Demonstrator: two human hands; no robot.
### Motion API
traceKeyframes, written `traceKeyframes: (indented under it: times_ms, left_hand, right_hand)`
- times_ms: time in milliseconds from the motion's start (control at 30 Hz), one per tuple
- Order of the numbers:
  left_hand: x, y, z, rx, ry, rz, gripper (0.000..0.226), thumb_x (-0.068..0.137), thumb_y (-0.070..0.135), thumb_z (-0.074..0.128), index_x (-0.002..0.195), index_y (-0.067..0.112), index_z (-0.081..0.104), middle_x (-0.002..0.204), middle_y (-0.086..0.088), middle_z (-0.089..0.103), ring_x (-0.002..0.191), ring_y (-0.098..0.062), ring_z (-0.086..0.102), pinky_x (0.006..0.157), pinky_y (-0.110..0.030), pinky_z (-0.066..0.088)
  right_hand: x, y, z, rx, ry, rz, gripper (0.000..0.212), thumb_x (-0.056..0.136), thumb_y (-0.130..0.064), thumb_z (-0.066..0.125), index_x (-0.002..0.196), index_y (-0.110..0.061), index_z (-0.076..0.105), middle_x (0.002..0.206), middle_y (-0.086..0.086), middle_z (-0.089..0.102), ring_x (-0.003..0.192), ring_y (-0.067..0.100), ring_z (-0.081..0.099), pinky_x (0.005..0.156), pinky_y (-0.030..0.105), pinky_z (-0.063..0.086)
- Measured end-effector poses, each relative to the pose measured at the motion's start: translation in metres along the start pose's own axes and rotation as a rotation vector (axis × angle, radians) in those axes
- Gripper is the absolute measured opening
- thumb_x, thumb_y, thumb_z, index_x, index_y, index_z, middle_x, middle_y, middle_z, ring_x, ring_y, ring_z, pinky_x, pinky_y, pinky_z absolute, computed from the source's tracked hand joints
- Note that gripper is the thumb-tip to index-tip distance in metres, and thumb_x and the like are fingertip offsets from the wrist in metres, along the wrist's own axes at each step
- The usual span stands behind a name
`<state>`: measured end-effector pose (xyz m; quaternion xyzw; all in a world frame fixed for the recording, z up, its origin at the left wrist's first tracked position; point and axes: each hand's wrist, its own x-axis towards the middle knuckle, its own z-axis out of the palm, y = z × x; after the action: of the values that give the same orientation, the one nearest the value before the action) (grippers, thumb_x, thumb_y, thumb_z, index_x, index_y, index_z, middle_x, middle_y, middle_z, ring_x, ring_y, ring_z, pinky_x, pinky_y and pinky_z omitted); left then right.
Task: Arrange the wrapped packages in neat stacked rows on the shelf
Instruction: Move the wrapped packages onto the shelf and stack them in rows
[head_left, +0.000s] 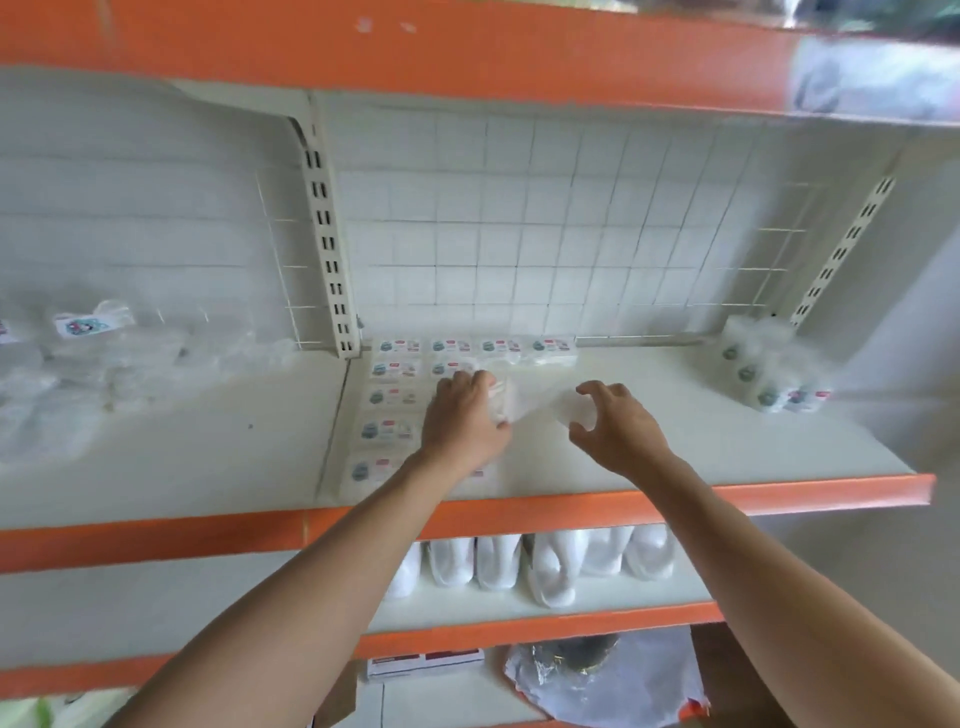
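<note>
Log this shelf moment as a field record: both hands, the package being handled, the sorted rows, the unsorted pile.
left hand: grips one end of a wrapped package
right hand: fingers curved at the package's other end; hold unclear
arranged rows: labelled packages lying flat at the bay's left, four along the back
loose pile: packages heaped at the bay's right rear
shelf: white deck, orange front edge

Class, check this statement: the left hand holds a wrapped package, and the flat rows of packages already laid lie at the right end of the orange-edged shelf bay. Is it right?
Not quite. The head view shows the flat rows at the left end of the shelf bay, beside the slotted upright, not the right. The left hand does hold a wrapped package.
</note>
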<state>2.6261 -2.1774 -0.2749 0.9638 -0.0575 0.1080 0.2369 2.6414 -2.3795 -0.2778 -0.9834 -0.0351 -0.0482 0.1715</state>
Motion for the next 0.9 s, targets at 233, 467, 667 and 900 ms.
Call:
traceKeyframes:
  times_ms: [233, 467, 667, 900]
  left_hand:
    - [0.008, 0.07, 0.046, 0.013, -0.047, -0.061, 0.048, 0.085, 0.021, 0.06, 0.13, 0.01, 0.046, 0.129, -0.011, 0.047, 0.12, -0.029, 0.04, 0.094, -0.036, 0.04]
    - [0.015, 0.084, 0.057, -0.032, -0.08, -0.059, 0.05, 0.087, 0.007, 0.058, 0.135, 0.01, 0.043, 0.136, -0.008, 0.044, 0.126, -0.027, 0.038, 0.099, -0.027, 0.032]
    - [0.021, 0.075, 0.055, -0.13, -0.11, -0.032, 0.054, 0.086, -0.004, 0.057, 0.135, 0.013, 0.044, 0.14, -0.005, 0.042, 0.129, -0.022, 0.039, 0.094, -0.014, 0.025]
    - [0.027, 0.06, 0.038, -0.354, -0.217, -0.061, 0.056, 0.091, 0.006, 0.06, 0.142, 0.02, 0.039, 0.147, 0.002, 0.037, 0.129, -0.015, 0.042, 0.096, -0.014, 0.028]
  right_hand:
    - [0.011, 0.092, -0.013, -0.007, -0.176, -0.137, 0.053, 0.088, -0.025, 0.059, 0.138, -0.022, 0.043, 0.136, 0.009, 0.046, 0.118, 0.027, 0.051, 0.092, 0.033, 0.043]
    - [0.017, 0.113, -0.007, 0.012, -0.192, -0.245, 0.054, 0.088, -0.033, 0.059, 0.139, -0.024, 0.042, 0.143, 0.001, 0.043, 0.133, 0.023, 0.039, 0.105, 0.045, 0.038]
    - [0.023, 0.092, -0.01, 0.126, -0.077, -0.4, 0.059, 0.091, -0.031, 0.062, 0.144, -0.023, 0.038, 0.146, -0.001, 0.042, 0.13, 0.017, 0.044, 0.102, 0.03, 0.038]
    - [0.035, 0.072, -0.015, 0.34, -0.111, -0.38, 0.062, 0.087, -0.031, 0.069, 0.142, -0.025, 0.04, 0.143, -0.007, 0.047, 0.13, 0.011, 0.044, 0.101, 0.017, 0.031]
